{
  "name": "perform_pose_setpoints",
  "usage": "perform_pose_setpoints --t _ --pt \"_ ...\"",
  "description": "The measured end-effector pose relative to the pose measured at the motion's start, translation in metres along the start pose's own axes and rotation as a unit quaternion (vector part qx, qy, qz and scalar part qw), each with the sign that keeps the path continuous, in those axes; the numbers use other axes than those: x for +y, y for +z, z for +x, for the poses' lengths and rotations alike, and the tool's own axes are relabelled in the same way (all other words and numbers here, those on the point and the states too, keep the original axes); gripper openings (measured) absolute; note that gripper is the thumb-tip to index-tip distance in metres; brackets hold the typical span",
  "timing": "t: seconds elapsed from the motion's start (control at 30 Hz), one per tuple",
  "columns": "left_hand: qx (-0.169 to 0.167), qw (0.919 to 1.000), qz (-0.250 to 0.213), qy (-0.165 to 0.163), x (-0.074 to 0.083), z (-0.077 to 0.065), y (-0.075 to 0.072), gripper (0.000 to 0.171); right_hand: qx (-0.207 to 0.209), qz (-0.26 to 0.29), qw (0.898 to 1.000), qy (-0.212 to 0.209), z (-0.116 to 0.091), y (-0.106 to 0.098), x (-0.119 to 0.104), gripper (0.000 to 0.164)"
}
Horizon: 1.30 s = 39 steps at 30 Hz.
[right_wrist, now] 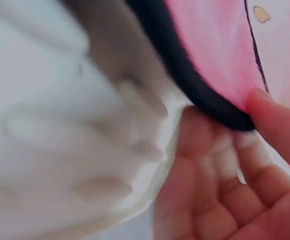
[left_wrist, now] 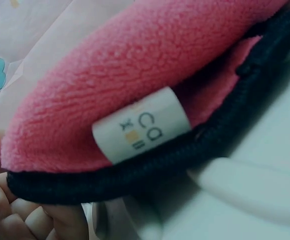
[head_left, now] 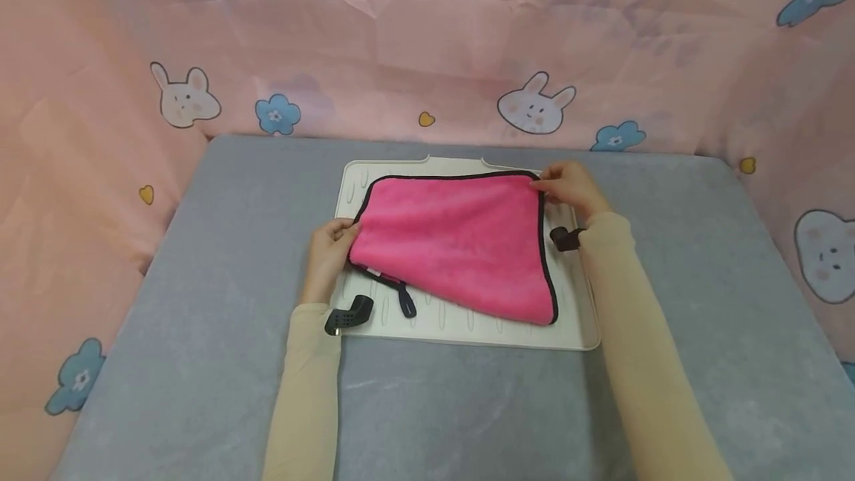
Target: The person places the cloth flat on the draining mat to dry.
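Note:
A pink cloth (head_left: 461, 243) with black edging lies folded over a white ribbed tray (head_left: 581, 318). At its left edge, my left hand (head_left: 327, 251) pinches the fold between thumb and fingers. My right hand (head_left: 568, 185) pinches the far right corner, thumb on top and fingers beneath, slightly above the tray in the right wrist view. A white label (left_wrist: 142, 125) with print shows between the cloth's layers in the left wrist view. From the near left edge hangs a small black loop (head_left: 407, 301).
The tray lies on a grey tabletop (head_left: 454, 407). A pink curtain (head_left: 414, 43) with rabbits and flowers hangs behind and at both sides. Black wrist cameras (head_left: 354, 312) are worn by both forearms in cream sleeves (head_left: 303, 392).

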State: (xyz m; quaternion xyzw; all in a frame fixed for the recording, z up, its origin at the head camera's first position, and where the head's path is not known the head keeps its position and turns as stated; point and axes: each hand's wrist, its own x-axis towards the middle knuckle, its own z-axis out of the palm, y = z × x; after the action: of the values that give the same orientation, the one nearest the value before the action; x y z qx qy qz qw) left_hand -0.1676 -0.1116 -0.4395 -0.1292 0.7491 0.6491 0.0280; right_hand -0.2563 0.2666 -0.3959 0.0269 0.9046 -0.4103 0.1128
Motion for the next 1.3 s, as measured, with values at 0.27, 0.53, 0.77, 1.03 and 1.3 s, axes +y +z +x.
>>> perform_pose_setpoints --t 0.27,0.53,0.77,1.03,1.3 --pt "-0.014 0.9997 0.015 0.011 0.0 -0.001 -0.001 0.024 -0.049 -0.035 0.998 0.005 0.009 -0.004 -0.002 0.037" --pt "-0.023 0.9994 0.024 0.006 -0.008 -0.003 -0.001 0.024 -0.004 0.006 1.0 0.024 0.017 0.009 0.012 0.032" --pt "-0.019 0.9995 0.021 0.016 -0.004 -0.002 -0.001 0.024 0.079 0.082 0.993 0.038 0.021 0.012 0.014 0.03" --pt "-0.019 0.9995 0.022 0.011 -0.002 -0.002 -0.001 0.025 0.031 0.01 0.999 0.024 0.019 0.008 0.012 0.03" --pt "-0.024 0.9991 0.032 0.012 -0.005 0.0 -0.001 0.025 0.038 -0.005 0.999 0.02 0.016 0.008 0.011 0.031"
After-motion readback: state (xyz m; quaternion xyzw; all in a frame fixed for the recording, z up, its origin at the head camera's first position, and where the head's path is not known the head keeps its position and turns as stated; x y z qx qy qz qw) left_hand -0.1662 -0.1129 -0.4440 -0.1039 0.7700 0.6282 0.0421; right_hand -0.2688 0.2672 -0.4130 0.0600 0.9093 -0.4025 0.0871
